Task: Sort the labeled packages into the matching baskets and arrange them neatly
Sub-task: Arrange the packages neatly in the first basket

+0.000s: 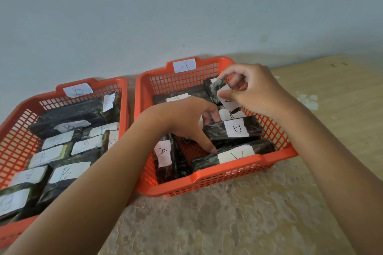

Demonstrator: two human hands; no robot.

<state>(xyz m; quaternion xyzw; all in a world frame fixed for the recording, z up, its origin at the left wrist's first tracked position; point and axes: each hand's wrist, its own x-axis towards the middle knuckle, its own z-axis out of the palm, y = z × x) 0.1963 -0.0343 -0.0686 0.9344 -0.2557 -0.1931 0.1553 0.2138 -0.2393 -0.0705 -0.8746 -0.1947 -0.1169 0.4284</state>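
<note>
Right hand [251,89] pinches a tilted package [213,87] at 1 o'clock in basket A [207,180]. Left hand [186,118], fingers spread, presses packages [232,132] at centre.

Basket B [124,97] lies left of basket A [277,153].

Dark wrapped packages [233,131] with white letter labels fill two orange baskets: B [24,109] lower left, A [217,176] centre.

Two orange baskets stand side by side: basket B [20,122] shows about eleven labeled packages, basket A [228,174] about seven, some partly hidden by two hands, so neither count is certain.
</note>
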